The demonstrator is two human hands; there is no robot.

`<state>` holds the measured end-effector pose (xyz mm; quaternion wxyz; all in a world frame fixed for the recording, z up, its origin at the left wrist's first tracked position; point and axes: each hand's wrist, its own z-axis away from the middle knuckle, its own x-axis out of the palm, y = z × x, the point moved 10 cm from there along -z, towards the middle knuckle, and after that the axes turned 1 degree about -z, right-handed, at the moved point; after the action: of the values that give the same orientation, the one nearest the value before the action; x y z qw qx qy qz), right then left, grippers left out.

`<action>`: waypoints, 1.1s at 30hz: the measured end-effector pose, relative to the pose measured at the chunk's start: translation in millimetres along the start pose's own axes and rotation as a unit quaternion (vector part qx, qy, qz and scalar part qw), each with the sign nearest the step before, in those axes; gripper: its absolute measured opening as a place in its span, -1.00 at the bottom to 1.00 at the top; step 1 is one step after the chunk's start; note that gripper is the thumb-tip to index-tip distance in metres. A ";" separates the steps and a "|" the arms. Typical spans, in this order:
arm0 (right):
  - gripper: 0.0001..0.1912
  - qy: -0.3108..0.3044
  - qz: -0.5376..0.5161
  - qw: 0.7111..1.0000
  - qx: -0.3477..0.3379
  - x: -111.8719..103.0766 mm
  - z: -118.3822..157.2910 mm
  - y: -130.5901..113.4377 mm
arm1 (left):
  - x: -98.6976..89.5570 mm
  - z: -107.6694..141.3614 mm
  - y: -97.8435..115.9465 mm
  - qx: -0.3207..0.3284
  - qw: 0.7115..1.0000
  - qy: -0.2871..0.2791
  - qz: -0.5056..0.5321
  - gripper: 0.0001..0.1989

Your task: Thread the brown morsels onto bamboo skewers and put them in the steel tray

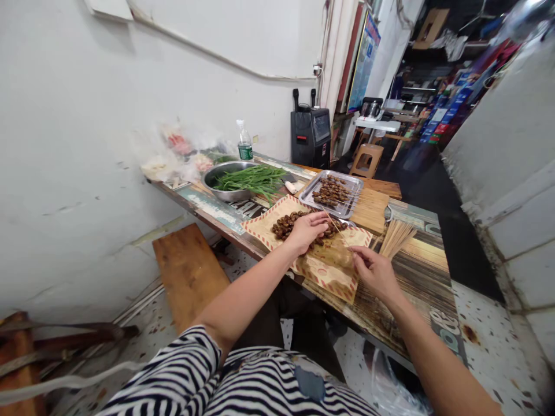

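Note:
A thin bamboo skewer (340,231) slants over a sheet of patterned paper (324,276). My right hand (373,271) pinches its lower end between thumb and fingers. My left hand (307,231) is closed near the upper end, above a heap of small, glossy dark-brown food pieces (282,226). Whatever is between the left fingertips is too small to make out. Behind the heap stands a metal tray (307,196) with several loaded skewers (332,190) on it. To the right of my right hand lies a bundle of bare bamboo skewers (396,238).
A steel bowl (223,192) of long green vegetables stands at the left, near a bottle (245,144) and plastic bags (173,156). A wooden board (369,211) lies beside the tray. The wall borders the table's far left, with a black speaker (310,138) behind.

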<state>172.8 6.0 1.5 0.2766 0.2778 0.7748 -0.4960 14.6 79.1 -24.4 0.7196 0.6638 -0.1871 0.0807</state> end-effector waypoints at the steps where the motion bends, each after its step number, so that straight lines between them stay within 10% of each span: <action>1: -0.68 0.000 0.000 1.000 0.000 0.1 0.0 0.0 | -0.8 -0.4 -0.3 -0.003 1.000 0.004 0.014 -0.56; 13: -0.67 0.000 -0.001 1.000 0.000 -0.1 0.0 -0.5 | -16.4 -6.8 -36.9 -0.186 0.956 0.056 0.218 -0.68; 33: -0.67 0.010 0.007 1.000 -0.015 -2.0 0.5 -4.5 | 2.9 1.2 -24.6 -0.154 0.957 0.009 0.246 -0.69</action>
<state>171.1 3.6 5.5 0.2765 0.2836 0.7829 -0.4798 26.0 75.0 -46.1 0.7730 0.4775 -0.3481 0.2310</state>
